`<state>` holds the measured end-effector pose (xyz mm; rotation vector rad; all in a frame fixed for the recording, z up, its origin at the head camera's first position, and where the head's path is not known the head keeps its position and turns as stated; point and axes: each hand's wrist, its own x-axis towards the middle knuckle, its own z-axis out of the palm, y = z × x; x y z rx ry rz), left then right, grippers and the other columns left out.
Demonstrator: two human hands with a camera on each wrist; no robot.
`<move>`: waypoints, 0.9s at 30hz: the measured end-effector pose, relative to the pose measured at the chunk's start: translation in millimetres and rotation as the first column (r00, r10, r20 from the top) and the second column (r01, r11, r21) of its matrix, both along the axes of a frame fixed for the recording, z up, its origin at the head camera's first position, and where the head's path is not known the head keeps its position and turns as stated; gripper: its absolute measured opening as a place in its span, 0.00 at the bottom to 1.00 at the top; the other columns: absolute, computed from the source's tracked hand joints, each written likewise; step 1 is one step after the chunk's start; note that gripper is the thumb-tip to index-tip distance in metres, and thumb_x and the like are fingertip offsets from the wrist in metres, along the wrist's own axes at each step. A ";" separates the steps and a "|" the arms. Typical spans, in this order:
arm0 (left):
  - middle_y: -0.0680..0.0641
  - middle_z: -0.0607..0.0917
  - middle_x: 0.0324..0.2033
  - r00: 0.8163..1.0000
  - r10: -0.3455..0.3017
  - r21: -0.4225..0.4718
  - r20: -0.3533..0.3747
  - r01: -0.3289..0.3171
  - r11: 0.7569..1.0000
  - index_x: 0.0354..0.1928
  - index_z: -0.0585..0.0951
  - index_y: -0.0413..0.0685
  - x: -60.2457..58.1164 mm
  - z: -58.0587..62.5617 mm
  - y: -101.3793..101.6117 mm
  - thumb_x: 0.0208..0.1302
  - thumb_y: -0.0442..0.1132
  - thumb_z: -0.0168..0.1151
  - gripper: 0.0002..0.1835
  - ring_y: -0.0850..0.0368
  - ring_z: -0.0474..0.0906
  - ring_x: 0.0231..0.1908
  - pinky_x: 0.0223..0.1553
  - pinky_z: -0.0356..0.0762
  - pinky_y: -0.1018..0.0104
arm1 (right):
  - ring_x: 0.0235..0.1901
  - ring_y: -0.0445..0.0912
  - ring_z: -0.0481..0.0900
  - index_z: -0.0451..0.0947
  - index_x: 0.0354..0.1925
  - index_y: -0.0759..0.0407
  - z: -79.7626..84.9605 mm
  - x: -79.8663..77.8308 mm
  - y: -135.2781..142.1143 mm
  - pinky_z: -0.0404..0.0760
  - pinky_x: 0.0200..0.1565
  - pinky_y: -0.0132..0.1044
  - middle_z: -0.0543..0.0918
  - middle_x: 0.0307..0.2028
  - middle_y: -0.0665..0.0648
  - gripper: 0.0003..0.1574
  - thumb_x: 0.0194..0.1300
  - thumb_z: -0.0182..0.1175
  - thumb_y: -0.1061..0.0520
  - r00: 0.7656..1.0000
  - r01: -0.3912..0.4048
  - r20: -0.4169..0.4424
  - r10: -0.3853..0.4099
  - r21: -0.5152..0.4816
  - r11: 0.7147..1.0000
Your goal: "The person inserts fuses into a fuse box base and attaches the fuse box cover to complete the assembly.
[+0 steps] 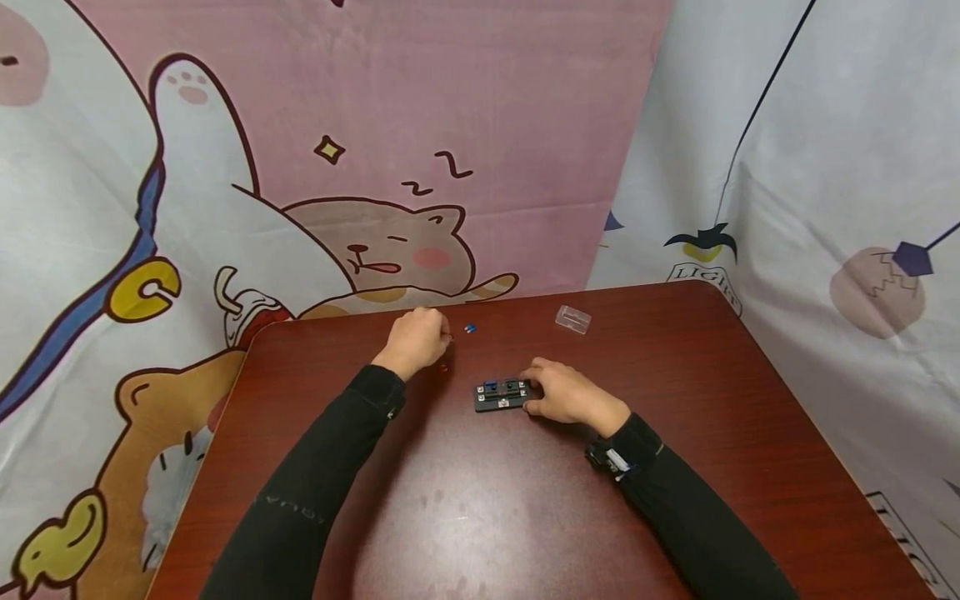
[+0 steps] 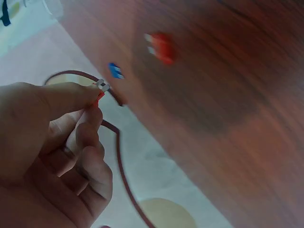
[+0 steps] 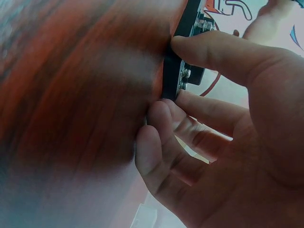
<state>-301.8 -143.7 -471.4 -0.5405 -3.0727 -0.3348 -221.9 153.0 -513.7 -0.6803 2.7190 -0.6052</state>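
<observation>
In the left wrist view my left hand (image 2: 57, 137) pinches a small red blade fuse (image 2: 100, 96), its pale metal prongs poking out past the thumb and fingertip. Over the table in the head view, the same left hand (image 1: 417, 340) is left of the black fuse block (image 1: 495, 403). A second red fuse (image 2: 164, 47) lies on the wood, blurred, with a blue one (image 2: 114, 71) farther off. My right hand (image 1: 562, 392) grips the block's right end between thumb and fingers. The block carries screw terminals and a bit of blue at its left slot.
A clear plastic box (image 1: 573, 319) stands near the back edge of the brown table (image 1: 465, 517). Behind the table hangs a cartoon-printed cloth (image 1: 525, 125). Small blue pieces (image 1: 470, 328) lie just right of the left hand.
</observation>
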 end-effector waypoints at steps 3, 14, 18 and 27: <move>0.47 0.94 0.41 1.000 -0.024 0.000 -0.008 0.024 1.000 0.42 0.93 0.49 5.3 7.0 10.5 0.76 0.41 0.71 0.06 0.48 0.91 0.42 0.46 0.90 0.48 | 0.44 0.47 0.75 0.83 0.69 0.55 0.8 0.5 0.3 0.76 0.50 0.45 0.81 0.53 0.51 0.31 0.72 0.74 0.48 1.000 -0.001 0.001 0.001 -0.005 1.000; 0.51 0.92 0.37 0.991 -0.127 -0.015 -0.051 0.127 0.992 0.37 0.92 0.52 25.8 27.3 43.1 0.76 0.40 0.70 0.07 0.54 0.87 0.33 0.38 0.87 0.54 | 0.42 0.46 0.75 0.84 0.68 0.55 -1.1 -1.2 -0.2 0.76 0.47 0.43 0.80 0.49 0.50 0.30 0.71 0.75 0.49 1.000 -0.010 -0.013 0.010 -0.014 1.000; 0.51 0.92 0.38 0.984 -0.161 -0.032 -0.071 0.159 0.987 0.39 0.93 0.52 33.4 31.4 51.7 0.77 0.40 0.70 0.07 0.55 0.87 0.34 0.38 0.88 0.56 | 0.41 0.46 0.75 0.84 0.68 0.55 -1.2 -1.6 -0.6 0.76 0.46 0.43 0.80 0.48 0.50 0.30 0.71 0.75 0.49 1.000 -0.010 -0.011 0.010 -0.014 1.000; 0.50 0.93 0.40 0.967 -0.243 -0.055 -0.074 0.239 0.969 0.43 0.94 0.51 47.9 34.7 67.3 0.77 0.41 0.70 0.06 0.55 0.90 0.37 0.37 0.88 0.57 | 0.41 0.46 0.75 0.84 0.68 0.56 2.7 1.2 -0.9 0.75 0.46 0.43 0.80 0.48 0.51 0.31 0.71 0.75 0.50 1.000 0.002 -0.004 -0.002 -0.016 1.000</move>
